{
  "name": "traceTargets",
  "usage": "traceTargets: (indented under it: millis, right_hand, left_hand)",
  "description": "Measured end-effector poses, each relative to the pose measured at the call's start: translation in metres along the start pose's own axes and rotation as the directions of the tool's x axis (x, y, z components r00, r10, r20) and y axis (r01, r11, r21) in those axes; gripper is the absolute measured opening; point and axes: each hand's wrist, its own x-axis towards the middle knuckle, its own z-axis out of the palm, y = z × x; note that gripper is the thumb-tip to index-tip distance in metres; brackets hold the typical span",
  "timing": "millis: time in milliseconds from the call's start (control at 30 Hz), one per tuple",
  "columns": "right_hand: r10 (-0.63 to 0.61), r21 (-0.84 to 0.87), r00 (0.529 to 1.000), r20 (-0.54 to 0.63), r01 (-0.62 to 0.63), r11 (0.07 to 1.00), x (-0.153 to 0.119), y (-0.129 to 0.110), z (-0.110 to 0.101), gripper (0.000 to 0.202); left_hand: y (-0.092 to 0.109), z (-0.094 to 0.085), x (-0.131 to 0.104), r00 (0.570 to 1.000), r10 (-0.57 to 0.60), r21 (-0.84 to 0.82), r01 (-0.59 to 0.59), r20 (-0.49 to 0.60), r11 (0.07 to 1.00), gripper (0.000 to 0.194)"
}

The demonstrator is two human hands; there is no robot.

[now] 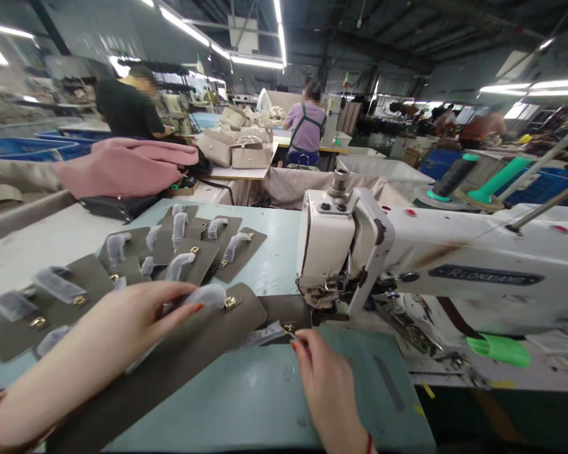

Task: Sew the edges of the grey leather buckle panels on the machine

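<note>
My left hand point(146, 315) is closed round the plastic-wrapped handle point(208, 295) of a long grey-brown leather bag panel point(184, 362), which slants over the table toward me. Beneath its far end, a second grey-brown panel point(291, 309) lies by the needle area of the white sewing machine point(329, 246). This panel also carries a wrapped strap with gold hardware point(288, 328). My right hand point(324, 378) pinches thumb and forefinger together right beside that hardware. Whatever sits between those fingertips is too small to make out.
Several similar panels with wrapped handles point(194, 255) lie overlapped at the left. Pink material point(127, 165) rests on a black item beyond them. Thread cones point(497, 180) stand behind the machine. Two people point(307, 126) point(130, 104) sit farther off, near pale bags point(248, 151).
</note>
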Motion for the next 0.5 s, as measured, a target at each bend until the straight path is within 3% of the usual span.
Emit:
traceTargets:
  millis: [67, 133, 200, 233, 267, 300, 367, 400, 433, 467, 500]
  right_hand:
    - [0.043, 0.152, 0.999, -0.033, -0.038, 0.988, -0.018, 0.013, 0.001, 0.021]
    - [0.1, 0.259, 0.993, -0.066, -0.08, 0.963, -0.029, 0.026, 0.001, 0.028]
    - [0.16, 0.315, 0.983, -0.088, -0.124, 0.941, -0.032, 0.039, 0.001, 0.025]
    - [0.183, 0.334, 0.979, -0.091, -0.143, 0.931, -0.032, 0.046, 0.0, 0.022]
    - [0.201, 0.355, 0.975, -0.089, -0.158, 0.922, -0.032, 0.052, 0.0, 0.021]
    - [0.215, 0.376, 0.973, -0.079, -0.17, 0.911, -0.031, 0.059, 0.0, 0.022]
    - [0.23, 0.422, 0.973, -0.035, -0.194, 0.886, -0.028, 0.067, 0.003, 0.024]
    - [0.232, 0.443, 0.973, -0.01, -0.204, 0.873, -0.027, 0.07, 0.005, 0.025]
    - [0.232, 0.463, 0.973, 0.014, -0.212, 0.861, -0.024, 0.07, 0.007, 0.026]
    - [0.227, 0.481, 0.973, 0.035, -0.215, 0.85, -0.021, 0.07, 0.01, 0.027]
    - [0.217, 0.497, 0.975, 0.052, -0.214, 0.841, -0.017, 0.068, 0.012, 0.027]
  left_hand:
    - [0.022, -0.004, 0.024, 0.966, 0.102, -0.069, -0.121, -0.238, 0.99, 0.034]
    - [0.046, -0.005, 0.044, 0.88, 0.214, -0.244, -0.338, -0.423, 0.909, 0.058]
    - [0.066, 0.002, 0.05, 0.824, 0.287, -0.379, -0.496, -0.488, 0.781, 0.077]
    - [0.073, 0.01, 0.044, 0.816, 0.324, -0.408, -0.533, -0.478, 0.741, 0.072]
    - [0.076, 0.022, 0.033, 0.824, 0.354, -0.414, -0.537, -0.442, 0.735, 0.055]
    - [0.076, 0.038, 0.017, 0.84, 0.394, -0.402, -0.529, -0.373, 0.748, 0.033]
    - [0.066, 0.084, -0.023, 0.815, 0.56, -0.424, -0.563, -0.146, 0.709, 0.023]
    - [0.058, 0.11, -0.043, 0.803, 0.592, -0.402, -0.566, -0.07, 0.72, 0.025]
    - [0.048, 0.137, -0.059, 0.816, 0.574, -0.337, -0.56, -0.067, 0.757, 0.032]
    - [0.039, 0.163, -0.07, 0.796, 0.595, -0.236, -0.602, -0.11, 0.763, 0.045]
    - [0.031, 0.186, -0.076, 0.857, 0.504, -0.12, -0.514, -0.104, 0.849, 0.064]
